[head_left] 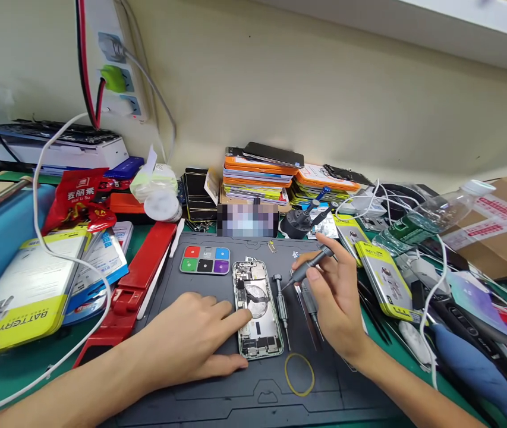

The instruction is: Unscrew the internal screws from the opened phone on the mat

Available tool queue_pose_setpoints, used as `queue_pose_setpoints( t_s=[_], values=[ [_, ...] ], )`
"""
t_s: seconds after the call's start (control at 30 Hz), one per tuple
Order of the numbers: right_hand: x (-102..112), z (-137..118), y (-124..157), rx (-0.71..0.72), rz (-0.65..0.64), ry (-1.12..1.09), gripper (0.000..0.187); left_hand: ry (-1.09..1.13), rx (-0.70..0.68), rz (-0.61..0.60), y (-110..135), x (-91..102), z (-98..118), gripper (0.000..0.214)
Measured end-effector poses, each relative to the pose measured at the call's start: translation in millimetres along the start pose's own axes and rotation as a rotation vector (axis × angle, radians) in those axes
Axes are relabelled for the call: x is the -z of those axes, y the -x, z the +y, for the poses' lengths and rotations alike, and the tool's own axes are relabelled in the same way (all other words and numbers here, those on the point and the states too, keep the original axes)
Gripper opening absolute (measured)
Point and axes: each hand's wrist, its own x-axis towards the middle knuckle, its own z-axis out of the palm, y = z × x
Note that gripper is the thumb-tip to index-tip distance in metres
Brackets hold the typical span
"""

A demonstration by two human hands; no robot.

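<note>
An opened smartphone (258, 333), its back off and inner parts bare, lies on the dark grey work mat (200, 404). My left hand (200, 333) rests at its left side, index fingertip on the phone and thumb by its lower left corner, fingers apart. To the right, my right hand (336, 297) is closed around a grey screwdriver (309, 267), raised and tilted, its tip pointing down and left. Another screwdriver (282, 309) lies alongside the phone. Tweezers (307, 318) and a further screwdriver (312, 303) lie partly under my right hand.
A coloured screw tray (205, 260) and a yellow rubber band (299, 374) lie on the mat. Behind stand a round black tool holder (296, 223) and stacked boxes (257, 172). Battery packs (25, 291), a red tool (135, 291), a bottle (431, 220) and a blue air blower (474, 368) flank it.
</note>
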Motion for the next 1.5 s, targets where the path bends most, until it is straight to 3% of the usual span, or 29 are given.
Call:
queue_pose_setpoints(
  t_s=[0.2, 0.37, 0.53, 0.67, 0.87, 1.1, 1.27, 1.5],
  values=[
    [-5.1, 3.0, -11.6, 0.082, 0.047, -0.018, 0.046, 0.053, 0.024, -0.03, -1.4, 3.0, -4.1, 0.047],
    [5.2, -2.3, -28.8, 0.191, 0.202, -0.025, 0.044, 0.1, 0.056, -0.011, -0.1, 4.5, -4.1, 0.043],
    [23.8, -13.5, -41.1, 0.149, 0.387, -0.055, 0.04, 0.124, 0.085, 0.01, 1.4, 0.7, -3.7, 0.04],
    [34.4, -16.4, -40.9, 0.054, 0.452, -0.151, 0.04, 0.127, 0.128, 0.015, 0.4, -3.5, -4.6, 0.035],
    [32.6, -15.8, -29.0, -0.234, 0.368, -0.323, 0.043, 0.134, 0.147, 0.008, 0.0, -4.7, -5.5, 0.038],
    [-7.0, -31.6, -0.7, -0.512, 0.172, -0.477, 0.045, 0.153, 0.161, -0.007, -2.1, -0.3, -6.5, 0.039],
    [-26.0, -32.3, 9.9, -0.548, 0.047, -0.516, 0.051, 0.132, 0.154, -0.05, -3.9, 2.5, -8.3, 0.041],
    [-28.2, -21.5, 10.5, -0.428, -0.05, -0.447, 0.054, 0.095, 0.097, -0.115, -11.9, 14.9, -13.6, 0.044]
  ],
)
